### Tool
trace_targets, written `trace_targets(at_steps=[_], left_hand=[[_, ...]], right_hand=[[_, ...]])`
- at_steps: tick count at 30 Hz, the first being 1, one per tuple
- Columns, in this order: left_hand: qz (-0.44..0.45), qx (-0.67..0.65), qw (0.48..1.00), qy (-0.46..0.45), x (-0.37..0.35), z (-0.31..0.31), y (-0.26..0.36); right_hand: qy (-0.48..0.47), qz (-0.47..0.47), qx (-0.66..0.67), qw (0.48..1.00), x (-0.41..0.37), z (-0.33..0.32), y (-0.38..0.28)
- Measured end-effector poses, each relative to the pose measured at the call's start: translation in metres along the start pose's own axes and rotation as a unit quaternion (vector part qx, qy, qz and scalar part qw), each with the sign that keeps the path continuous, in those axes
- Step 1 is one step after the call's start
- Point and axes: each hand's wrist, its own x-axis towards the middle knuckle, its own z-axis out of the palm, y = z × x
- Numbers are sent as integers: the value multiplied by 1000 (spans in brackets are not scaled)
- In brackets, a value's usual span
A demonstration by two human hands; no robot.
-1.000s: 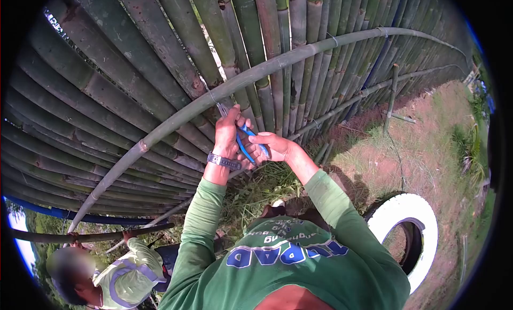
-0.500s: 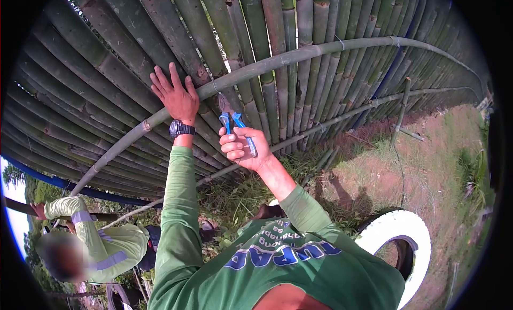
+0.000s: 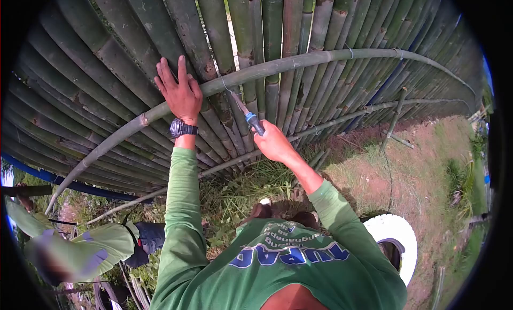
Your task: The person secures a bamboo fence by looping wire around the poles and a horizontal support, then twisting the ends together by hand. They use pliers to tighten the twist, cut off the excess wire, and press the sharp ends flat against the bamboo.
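My left hand (image 3: 182, 95) lies with fingers stretched out against the upright bamboo poles (image 3: 155, 29), its heel by the long horizontal bamboo rail (image 3: 267, 68). A dark watch sits on that wrist. In my right hand (image 3: 273, 141) I grip a pair of long-nosed pliers (image 3: 248, 114) by blue and dark handles. The pliers' tip points up at a thin wire tie (image 3: 225, 87) looped around the rail, just right of my left hand. Whether the jaws pinch the wire is too small to tell.
A second, lower bamboo rail (image 3: 320, 127) crosses the wall. A white-painted tire (image 3: 409, 246) stands on the ground at right. At lower left, another person (image 3: 107, 246) in a light green top is close by. Grass and bare soil (image 3: 363, 176) lie below the wall.
The pliers have turned in my right hand, from handles spread apart to edge-on, handles together. My right hand has shifted right. My left hand stays on the poles. The other person leans further left.
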Motion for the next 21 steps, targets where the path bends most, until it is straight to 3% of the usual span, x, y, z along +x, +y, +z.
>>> trace_targets(at_steps=[1, 3, 4, 5, 6, 8, 9, 11, 13, 15, 17, 18, 20, 21], left_hand=[[-32, -84, 995, 38, -7, -4, 2], [-133, -209, 966, 77, -34, -21, 25], [-240, -282, 928, 46, -61, -29, 47], [-354, -400, 845, -7, -88, -29, 68], [-441, -567, 692, -75, -111, -18, 87], [-537, -613, 557, -161, -113, -10, 119], [-515, -649, 522, -202, -105, -3, 122], [-539, -685, 448, -199, -68, -5, 131], [-551, -680, 427, -227, -68, 2, 131], [-554, -676, 416, -250, -61, 8, 122], [-540, -687, 391, -288, -62, -1, 114], [-539, -680, 394, -304, -60, -5, 111], [-546, -674, 389, -309, -56, -8, 111], [-549, -671, 384, -318, -55, -10, 110]], right_hand=[[57, -5, -151, 987, -2, -13, -11], [184, -68, -264, 944, 9, -11, 4], [187, -62, -268, 943, 15, -4, 12], [220, -88, -281, 930, 19, 5, 21], [251, -114, -294, 915, 20, 12, 26], [277, -98, -282, 913, 14, 34, 19], [308, -84, -263, 910, 7, 46, 15], [309, -67, -247, 916, 2, 46, 2], [321, -103, -217, 916, -1, 46, 7], [287, -86, -216, 929, -13, 37, -1], [90, 54, 24, 994, -28, 19, -18], [55, 28, 174, 983, -23, 22, 15], [-181, 118, 518, 828, -15, 10, 22], [-283, 130, 637, 705, -13, 9, 22]])
